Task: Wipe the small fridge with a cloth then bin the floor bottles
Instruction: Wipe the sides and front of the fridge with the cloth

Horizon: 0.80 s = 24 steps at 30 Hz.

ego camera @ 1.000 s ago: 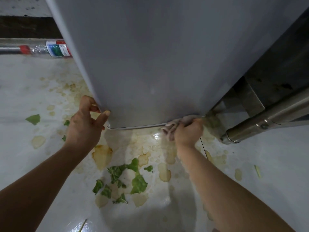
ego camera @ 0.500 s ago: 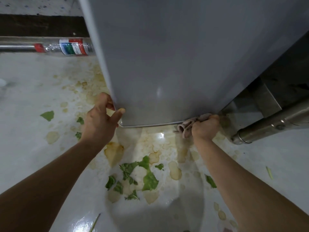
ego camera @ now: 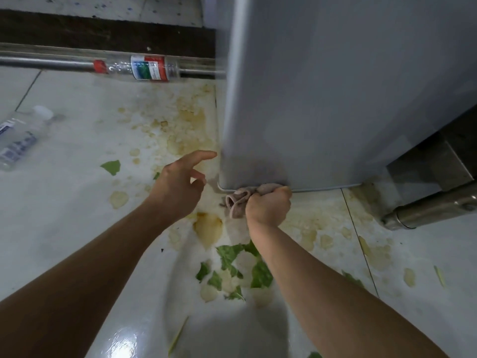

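The small grey fridge (ego camera: 335, 86) stands on the tiled floor and fills the upper right. My right hand (ego camera: 268, 206) grips a crumpled pinkish cloth (ego camera: 238, 201) against the fridge's bottom front edge, near its left corner. My left hand (ego camera: 178, 187) hovers just left of that corner with fingers spread, off the fridge. A clear bottle with a red, white and green label (ego camera: 144, 67) lies on the floor by the back wall. Another clear bottle with a white cap and blue label (ego camera: 19, 136) lies at the far left.
The floor (ego camera: 64, 202) is wet, with yellowish stains and green leaf scraps (ego camera: 240, 270) in front of the fridge. A metal pipe (ego camera: 44, 62) runs along the dark skirting at the back. A steel tube leg (ego camera: 433, 210) juts in at the right.
My left hand has let go of the fridge's corner and opened. My right hand has slid the cloth left along the bottom edge. The view has swung left, showing both bottles.
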### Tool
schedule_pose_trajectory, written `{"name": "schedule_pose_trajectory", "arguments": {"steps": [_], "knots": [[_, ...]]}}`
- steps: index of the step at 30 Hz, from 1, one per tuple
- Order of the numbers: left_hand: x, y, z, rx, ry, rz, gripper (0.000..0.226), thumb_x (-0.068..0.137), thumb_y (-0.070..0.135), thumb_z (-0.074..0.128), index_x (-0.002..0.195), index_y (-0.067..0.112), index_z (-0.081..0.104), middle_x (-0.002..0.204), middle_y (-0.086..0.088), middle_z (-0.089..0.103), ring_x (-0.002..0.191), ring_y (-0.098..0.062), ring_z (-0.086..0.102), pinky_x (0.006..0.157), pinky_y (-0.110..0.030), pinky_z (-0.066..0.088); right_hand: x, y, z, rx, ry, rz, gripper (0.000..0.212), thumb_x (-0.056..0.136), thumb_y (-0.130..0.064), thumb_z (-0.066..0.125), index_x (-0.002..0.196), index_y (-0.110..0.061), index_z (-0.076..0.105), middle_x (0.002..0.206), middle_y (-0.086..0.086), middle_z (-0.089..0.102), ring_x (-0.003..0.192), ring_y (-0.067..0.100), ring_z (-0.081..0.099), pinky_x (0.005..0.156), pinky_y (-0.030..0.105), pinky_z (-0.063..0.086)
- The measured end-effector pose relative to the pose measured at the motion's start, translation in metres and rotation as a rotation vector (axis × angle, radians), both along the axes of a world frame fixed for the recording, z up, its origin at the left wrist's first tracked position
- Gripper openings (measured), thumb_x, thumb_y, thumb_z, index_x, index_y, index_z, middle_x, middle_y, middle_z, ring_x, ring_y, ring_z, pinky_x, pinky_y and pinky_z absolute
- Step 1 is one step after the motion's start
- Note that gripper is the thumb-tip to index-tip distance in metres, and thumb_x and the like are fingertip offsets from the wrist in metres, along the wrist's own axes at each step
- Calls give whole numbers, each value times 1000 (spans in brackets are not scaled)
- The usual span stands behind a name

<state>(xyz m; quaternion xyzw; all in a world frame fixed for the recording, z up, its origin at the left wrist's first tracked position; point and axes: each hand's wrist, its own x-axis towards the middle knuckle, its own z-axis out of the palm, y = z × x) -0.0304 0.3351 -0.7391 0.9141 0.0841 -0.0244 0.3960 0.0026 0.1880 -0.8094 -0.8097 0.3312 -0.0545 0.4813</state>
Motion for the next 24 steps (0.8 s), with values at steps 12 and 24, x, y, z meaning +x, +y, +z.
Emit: {"name": "schedule_pose_trajectory", "arguments": {"steps": [12, 24], "knots": [[-18, 20, 16, -35, 19, 86, 41, 87, 8, 53, 120, 31, 55, 104, 6, 63, 92, -9, 60, 62, -24, 47, -9, 78, 1, 216, 118, 66, 33, 83, -11, 67, 110, 1, 51, 113, 16, 62, 101, 32, 63, 85, 33, 51], [-40, -10, 55, 35, -102, -18, 39, 85, 12, 60, 120, 29, 52, 121, 8, 58, 93, -10, 61, 80, -31, 50, -52, -16, 38, 44, -57, 372, 23, 76, -7, 68, 88, -12, 50, 73, -9, 54, 66, 9, 54, 56, 12, 38]]}}
